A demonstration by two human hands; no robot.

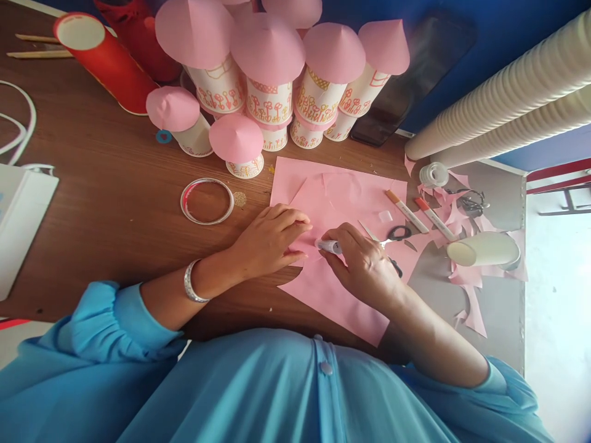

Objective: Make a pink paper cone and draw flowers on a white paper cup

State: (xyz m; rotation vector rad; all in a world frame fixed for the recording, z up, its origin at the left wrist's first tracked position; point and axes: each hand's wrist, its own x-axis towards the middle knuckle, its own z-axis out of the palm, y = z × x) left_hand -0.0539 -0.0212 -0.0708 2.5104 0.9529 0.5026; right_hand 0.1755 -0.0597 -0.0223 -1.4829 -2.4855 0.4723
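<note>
My left hand [272, 237] lies flat with fingers together, pressing a pink paper piece [318, 206] onto the pink sheet [341, 295] on the wooden table. My right hand [362, 261] is closed around a small white glue stick [330, 247], its tip touching the paper just beside my left fingertips. Scissors [398, 234] lie right behind my right hand, partly hidden by it.
Paper cups with pink cone roofs [268, 55] stand at the back, beside a red tube [104, 58]. A tape ring [207, 200], two markers [418, 212], a lying cup [484, 251], pink scraps [471, 307] and long cup stacks [508, 92] lie around.
</note>
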